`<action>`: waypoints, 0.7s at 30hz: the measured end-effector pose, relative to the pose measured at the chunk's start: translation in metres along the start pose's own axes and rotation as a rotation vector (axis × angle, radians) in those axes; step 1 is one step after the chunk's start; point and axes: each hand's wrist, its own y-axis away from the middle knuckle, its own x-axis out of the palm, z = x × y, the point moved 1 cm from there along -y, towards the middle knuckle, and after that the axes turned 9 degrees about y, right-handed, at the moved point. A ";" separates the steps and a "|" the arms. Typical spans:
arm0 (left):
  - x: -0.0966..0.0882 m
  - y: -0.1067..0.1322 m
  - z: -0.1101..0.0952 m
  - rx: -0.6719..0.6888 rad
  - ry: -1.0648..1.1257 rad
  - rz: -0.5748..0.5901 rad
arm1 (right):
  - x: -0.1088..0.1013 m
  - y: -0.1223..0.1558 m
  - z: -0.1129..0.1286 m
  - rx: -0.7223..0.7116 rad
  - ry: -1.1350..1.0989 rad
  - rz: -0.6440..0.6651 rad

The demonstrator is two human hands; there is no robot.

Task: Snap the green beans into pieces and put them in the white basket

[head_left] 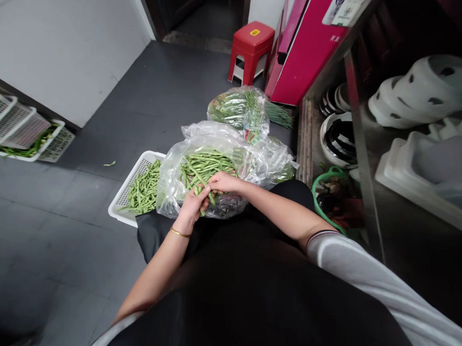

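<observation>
My left hand (194, 202) is closed around a few green beans (202, 212), whose ends stick out below the fingers. Beside it, touching at the fingertips, my right hand (224, 182) pinches at the beans in the same bunch. Both hands are over an open clear plastic bag (170, 170) with a pile of long green beans (206, 164) inside. To the left of the bag stands a white plastic basket (120, 195), holding many shorter bean pieces (145, 190). The bag partly covers the basket's right side.
Behind the bag lie more bagged greens (228, 107). A red stool (253, 41) stands farther back. White baskets (36, 130) are stacked at the left wall. On the right are a green basket (315, 193) and a metal shelf (368, 188) with white containers (428, 90).
</observation>
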 end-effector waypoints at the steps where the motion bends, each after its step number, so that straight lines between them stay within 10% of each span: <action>1: 0.003 0.001 0.000 0.019 0.053 0.011 | 0.001 0.006 0.003 0.018 -0.140 0.014; 7: 0.009 0.019 -0.011 -0.082 0.351 0.082 | 0.013 0.064 -0.004 -0.047 -0.442 -0.249; 14: 0.021 0.033 -0.009 -0.080 0.314 0.064 | 0.026 0.110 0.007 -0.175 -0.033 -0.238; 21: 0.028 0.044 0.002 -0.093 0.190 0.117 | 0.039 0.113 -0.007 -0.065 -0.419 -0.086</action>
